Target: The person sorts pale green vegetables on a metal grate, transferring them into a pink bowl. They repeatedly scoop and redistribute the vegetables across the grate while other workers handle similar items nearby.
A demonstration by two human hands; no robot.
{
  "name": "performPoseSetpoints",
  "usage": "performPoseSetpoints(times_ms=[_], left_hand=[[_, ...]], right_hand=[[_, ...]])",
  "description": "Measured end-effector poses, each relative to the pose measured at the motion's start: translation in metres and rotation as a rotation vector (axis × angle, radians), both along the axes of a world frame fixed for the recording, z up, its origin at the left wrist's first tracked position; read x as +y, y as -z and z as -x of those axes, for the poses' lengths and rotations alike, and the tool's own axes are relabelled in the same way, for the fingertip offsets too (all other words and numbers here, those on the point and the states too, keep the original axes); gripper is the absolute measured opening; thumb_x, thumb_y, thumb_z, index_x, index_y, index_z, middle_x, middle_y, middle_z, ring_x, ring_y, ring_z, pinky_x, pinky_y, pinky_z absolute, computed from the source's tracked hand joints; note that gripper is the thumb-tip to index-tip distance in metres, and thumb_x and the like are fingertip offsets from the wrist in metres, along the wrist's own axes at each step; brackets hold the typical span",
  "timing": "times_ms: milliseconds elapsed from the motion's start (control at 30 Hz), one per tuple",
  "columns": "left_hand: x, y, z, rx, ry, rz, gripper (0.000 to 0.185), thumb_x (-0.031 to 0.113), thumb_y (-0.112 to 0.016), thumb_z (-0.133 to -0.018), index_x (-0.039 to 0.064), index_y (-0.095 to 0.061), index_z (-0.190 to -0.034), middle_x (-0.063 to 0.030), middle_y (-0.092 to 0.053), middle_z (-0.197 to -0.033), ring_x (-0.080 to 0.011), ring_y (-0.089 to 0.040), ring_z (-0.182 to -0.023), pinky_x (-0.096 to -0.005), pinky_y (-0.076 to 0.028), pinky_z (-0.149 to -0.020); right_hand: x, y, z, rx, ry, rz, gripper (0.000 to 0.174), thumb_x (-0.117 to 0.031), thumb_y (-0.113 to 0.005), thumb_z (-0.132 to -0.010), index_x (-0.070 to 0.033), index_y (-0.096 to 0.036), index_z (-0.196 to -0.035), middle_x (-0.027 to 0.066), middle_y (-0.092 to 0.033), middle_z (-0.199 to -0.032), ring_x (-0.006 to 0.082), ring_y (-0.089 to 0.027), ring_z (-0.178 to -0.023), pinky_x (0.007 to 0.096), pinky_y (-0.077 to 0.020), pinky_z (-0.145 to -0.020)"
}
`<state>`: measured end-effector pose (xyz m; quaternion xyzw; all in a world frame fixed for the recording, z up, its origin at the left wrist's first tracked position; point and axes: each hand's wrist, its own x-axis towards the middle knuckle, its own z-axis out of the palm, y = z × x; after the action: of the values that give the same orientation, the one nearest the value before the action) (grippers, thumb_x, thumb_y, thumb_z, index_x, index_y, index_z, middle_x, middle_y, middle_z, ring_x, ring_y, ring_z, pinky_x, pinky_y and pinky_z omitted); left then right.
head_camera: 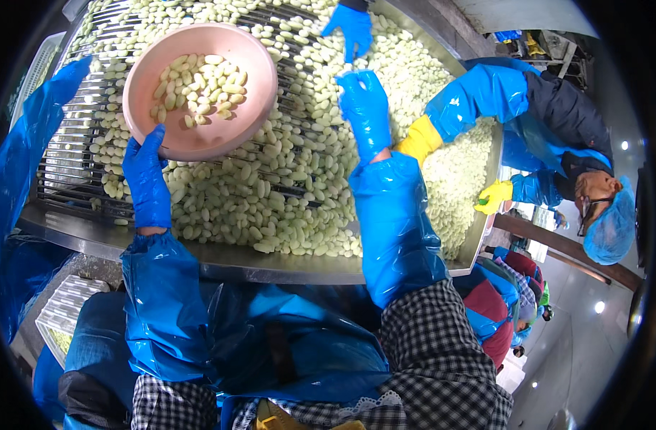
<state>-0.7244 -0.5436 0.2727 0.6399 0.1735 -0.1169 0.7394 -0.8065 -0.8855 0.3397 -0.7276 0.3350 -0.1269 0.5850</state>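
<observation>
Many pale green oval pieces, apparently silkworm cocoons or peeled fruit (285, 215), lie on a metal bar grating (75, 145) inside a steel-rimmed table. My left hand (147, 177), in a blue glove, grips the near rim of a round pink plastic bowl (199, 145). Inside the bowl is a loose group of the same oval pieces, some yellowish or brown-spotted. Over the pile to the right reaches my right hand (365, 110), also blue-gloved, its fingers bent. Whether it holds a piece cannot be seen. Its fingertips are close to another person's blue-gloved hand.
A co-worker's blue-gloved hand (352, 29) comes in from the far side. At the right, another person in a hair net has yellow-gloved hands (420, 140) over the pile. The table's steel edge (285, 273) runs before me. A white crate (73, 306) stands below left; a blue sleeve (32, 140) reaches in above it.
</observation>
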Motion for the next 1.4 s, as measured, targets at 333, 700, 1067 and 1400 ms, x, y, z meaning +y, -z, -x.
performPoseSetpoints(times_ms=[333, 700, 1067, 1400], left_hand=[[0.004, -0.003, -0.011, -0.010, 0.027, 0.041, 0.023, 0.025, -0.077, -0.090, 0.009, -0.071, -0.106, 0.0045, -0.061, -0.082, -0.0042, -0.051, -0.068, -0.0203, -0.039, -0.061], [0.009, -0.001, -0.020, 0.034, -0.082, 0.024, 0.021, 0.026, -0.080, -0.088, 0.012, -0.070, -0.100, 0.0073, -0.051, -0.080, -0.0039, -0.042, -0.067, -0.0211, -0.034, -0.062], [0.001, -0.030, -0.007, -0.086, -0.019, -0.063, 0.015, 0.026, -0.075, -0.092, 0.012, -0.069, -0.091, 0.0060, -0.048, -0.075, -0.0053, -0.039, -0.066, -0.0222, -0.033, -0.061], [0.001, -0.005, -0.014, -0.030, 0.029, -0.016, 0.017, 0.026, -0.074, -0.093, 0.010, -0.077, -0.099, 0.0073, -0.048, -0.079, -0.0049, -0.039, -0.067, -0.0208, -0.033, -0.060]], right_hand=[[-0.011, 0.020, -0.025, 0.038, -0.323, 0.560, 0.020, -0.018, -0.075, -0.091, -0.010, -0.075, -0.109, 0.0116, -0.070, -0.101, 0.0274, -0.067, -0.088, 0.0361, -0.0541, -0.081], [-0.017, 0.099, 0.016, 0.270, -0.038, 0.021, 0.026, -0.031, -0.064, -0.100, -0.009, -0.073, -0.109, 0.0082, -0.070, -0.096, 0.0237, -0.066, -0.087, 0.0352, -0.0533, -0.075], [-0.034, 0.084, -0.032, 0.598, -0.740, 1.125, 0.022, -0.027, -0.065, -0.090, -0.008, -0.070, -0.102, 0.0168, -0.072, -0.092, 0.0376, -0.070, -0.086, 0.0514, -0.0551, -0.072], [0.079, -0.018, -0.040, -0.313, -0.416, 0.628, 0.019, -0.016, -0.065, -0.099, -0.008, -0.067, -0.116, 0.0112, -0.069, -0.113, 0.0275, -0.068, -0.095, 0.0346, -0.0545, -0.082]])
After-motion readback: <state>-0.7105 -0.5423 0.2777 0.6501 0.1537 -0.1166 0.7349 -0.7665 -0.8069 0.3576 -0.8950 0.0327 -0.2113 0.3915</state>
